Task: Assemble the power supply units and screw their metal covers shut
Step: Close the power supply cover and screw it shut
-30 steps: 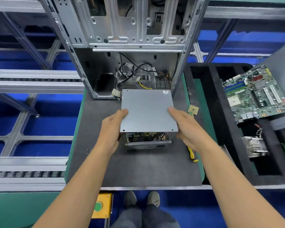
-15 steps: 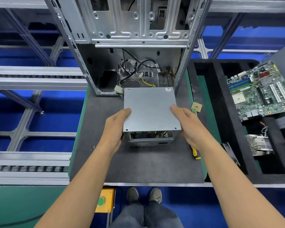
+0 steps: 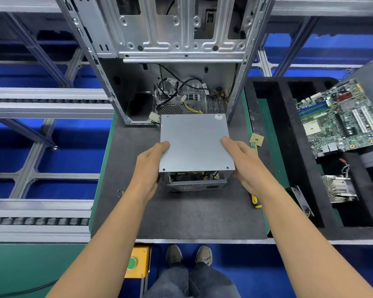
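Both hands, the left hand (image 3: pixel 148 168) and right hand (image 3: pixel 244 166), clasp the metal cover (image 3: pixel 195 143) by its side edges, thumbs on top, at frame centre over the power supply (image 3: pixel 194 182) on the grey mat (image 3: pixel 181 218), barely shifted from a moment ago, so seating seems unfinished and screws wait.
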Demonstrator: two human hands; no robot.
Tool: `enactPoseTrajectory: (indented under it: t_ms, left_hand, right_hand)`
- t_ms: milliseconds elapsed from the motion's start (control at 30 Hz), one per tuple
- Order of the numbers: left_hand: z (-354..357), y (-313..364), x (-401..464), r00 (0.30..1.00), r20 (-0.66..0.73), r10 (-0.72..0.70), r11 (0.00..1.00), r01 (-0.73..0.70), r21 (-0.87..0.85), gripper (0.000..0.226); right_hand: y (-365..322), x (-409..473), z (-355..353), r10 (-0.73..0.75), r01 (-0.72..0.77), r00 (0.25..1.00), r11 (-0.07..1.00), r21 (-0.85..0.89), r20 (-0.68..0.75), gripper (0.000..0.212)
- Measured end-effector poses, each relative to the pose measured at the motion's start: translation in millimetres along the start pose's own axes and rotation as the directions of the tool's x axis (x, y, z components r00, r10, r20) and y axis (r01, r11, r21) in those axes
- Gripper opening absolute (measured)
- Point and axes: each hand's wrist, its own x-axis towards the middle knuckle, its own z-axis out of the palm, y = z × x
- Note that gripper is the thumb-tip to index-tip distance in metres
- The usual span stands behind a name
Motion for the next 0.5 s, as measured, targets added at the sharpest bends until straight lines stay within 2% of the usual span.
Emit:
enactPoseTrajectory:
  t_ms: [100,267,500]
  left_hand:
    - [-2.3,-3.2,0.8,1.0,-0.016,-0.022,1.0,0.021,-0.003,0.044]
    - [-1.6,-4.0,-0.9,1.0,0.01,-0.001,1.0,0.001,0.017,0.019]
    - [0.1,-5.4,-2.0,1.0,-0.004,0.009,1.0,-0.009,0.009,0.02]
  right_hand:
    - [1.8,0.1,1.1,-0.005,0.005,1.0,1.0,0.002,0.0,0.071]
    - [4.5,2.1,0.9,-0.018,0.019,1.0,1.0,0.012,-0.009,0.07]
    - [3.3,0.8,2.7,-0.025,0.025,1.0,1.0,0.01,-0.014,0.067]
